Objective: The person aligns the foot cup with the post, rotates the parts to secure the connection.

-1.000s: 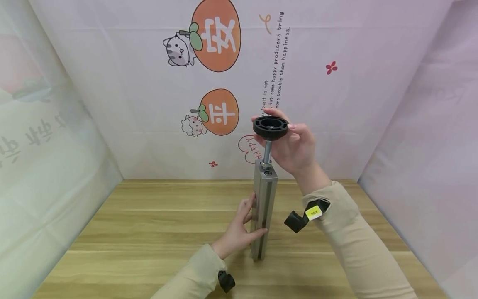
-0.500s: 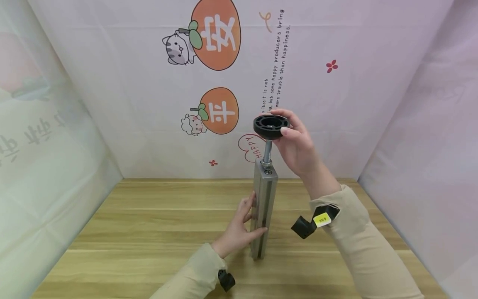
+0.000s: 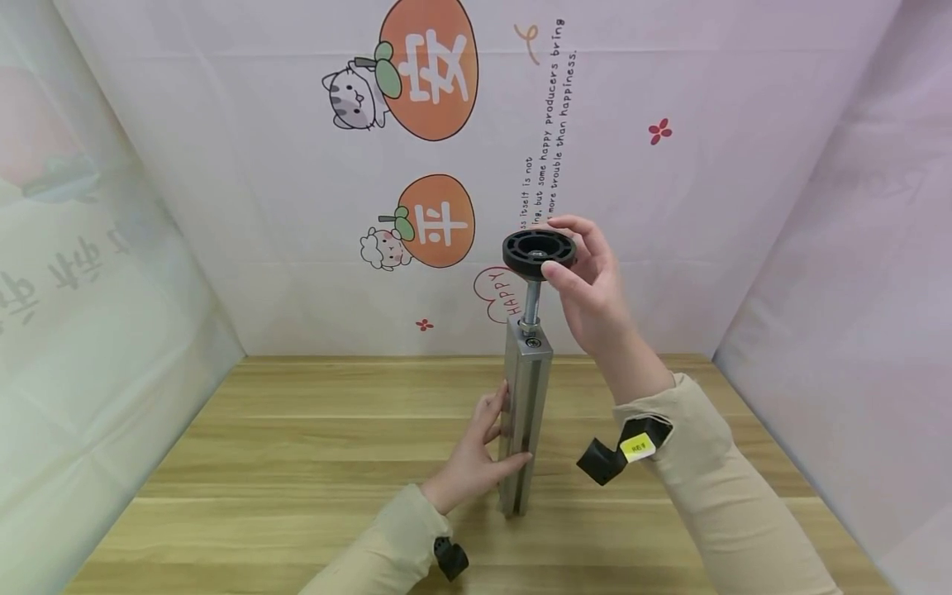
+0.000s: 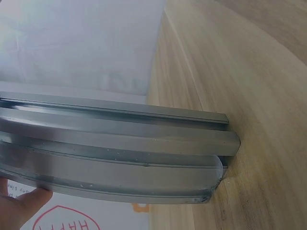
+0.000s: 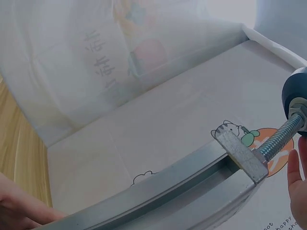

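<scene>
A silver aluminium extrusion profile (image 3: 525, 413) stands upright on the table. My left hand (image 3: 476, 459) grips its lower half, thumb across the near face and fingers on the far side. Out of the profile's top end rises a threaded stud (image 3: 531, 304), with a nut at its base. This stud carries a black round levelling foot (image 3: 525, 266), its ribbed hollow underside facing up. My right hand (image 3: 598, 302) pinches the foot's rim, thumb in front and fingers behind. In the left wrist view the profile's bottom end (image 4: 225, 148) meets the wood. The right wrist view shows the stud's thread (image 5: 280, 143) plainly.
The wood-grain table (image 3: 335, 463) ends at a white printed cloth (image 3: 595, 124) hung behind it. More cloth hangs at the left (image 3: 111, 248) and right (image 3: 833, 248). Black camera mounts sit on the left wrist (image 3: 450, 559) and right wrist (image 3: 625, 450).
My right hand has shifted its hold round the foot's rim, its thumb coming from the right side to the front. The left hand and the profile stay put.
</scene>
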`<action>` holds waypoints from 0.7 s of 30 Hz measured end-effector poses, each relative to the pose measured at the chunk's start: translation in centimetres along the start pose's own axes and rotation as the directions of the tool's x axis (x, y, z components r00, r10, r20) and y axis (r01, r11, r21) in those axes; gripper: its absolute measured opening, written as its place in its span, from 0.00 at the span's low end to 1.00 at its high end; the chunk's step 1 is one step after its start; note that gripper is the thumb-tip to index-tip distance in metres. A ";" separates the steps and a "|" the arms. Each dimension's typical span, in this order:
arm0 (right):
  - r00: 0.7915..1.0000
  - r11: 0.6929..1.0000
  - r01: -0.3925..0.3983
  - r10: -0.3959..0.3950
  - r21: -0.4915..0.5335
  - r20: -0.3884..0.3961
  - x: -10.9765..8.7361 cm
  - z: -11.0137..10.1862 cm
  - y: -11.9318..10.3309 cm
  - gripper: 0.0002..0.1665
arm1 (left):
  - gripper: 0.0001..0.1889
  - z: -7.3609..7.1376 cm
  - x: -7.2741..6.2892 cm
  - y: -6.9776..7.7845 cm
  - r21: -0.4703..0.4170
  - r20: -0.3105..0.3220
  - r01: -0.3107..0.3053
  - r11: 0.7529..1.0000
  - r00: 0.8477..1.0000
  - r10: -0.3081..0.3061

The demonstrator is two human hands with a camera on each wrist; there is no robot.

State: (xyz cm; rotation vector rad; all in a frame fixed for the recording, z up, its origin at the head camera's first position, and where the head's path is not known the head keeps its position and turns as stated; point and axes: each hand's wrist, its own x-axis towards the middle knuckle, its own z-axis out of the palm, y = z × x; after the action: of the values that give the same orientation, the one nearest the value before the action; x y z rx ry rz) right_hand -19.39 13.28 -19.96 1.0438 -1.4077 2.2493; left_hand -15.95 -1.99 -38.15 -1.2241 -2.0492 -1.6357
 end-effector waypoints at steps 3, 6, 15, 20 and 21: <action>1.000 0.999 0.001 -0.003 -0.040 -0.027 -0.1 0.2 0.0 0.22 | 0.57 0.0 0.0 0.0 -0.007 0.000 0.005 1.000 1.000 -0.005; 0.998 0.996 -0.007 0.001 -0.094 -0.059 -0.2 0.5 -0.2 0.23 | 0.57 0.0 -0.1 -0.1 -0.004 0.001 0.000 1.000 1.000 0.000; 0.984 0.945 0.047 -0.098 -0.323 -0.145 -0.2 1.7 -0.5 0.25 | 0.56 0.5 -0.4 -3.3 -0.011 0.004 0.001 1.000 1.000 -0.001; 0.970 0.869 0.081 -0.181 -0.489 -0.161 -0.3 2.0 -0.4 0.24 | 0.58 0.5 -0.5 -3.4 0.012 0.006 0.013 1.000 1.000 -0.013; 0.966 0.847 0.088 -0.200 -0.524 -0.163 -0.3 2.0 -0.3 0.24 | 0.58 0.6 -0.5 -3.4 0.018 0.005 0.012 1.000 1.000 -0.012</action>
State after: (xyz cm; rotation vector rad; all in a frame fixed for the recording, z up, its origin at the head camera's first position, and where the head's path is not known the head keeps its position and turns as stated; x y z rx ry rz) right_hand -18.18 11.73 -19.45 0.6790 -1.6396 1.6701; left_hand -17.95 -1.78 -40.97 -1.2134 -2.0736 -1.6183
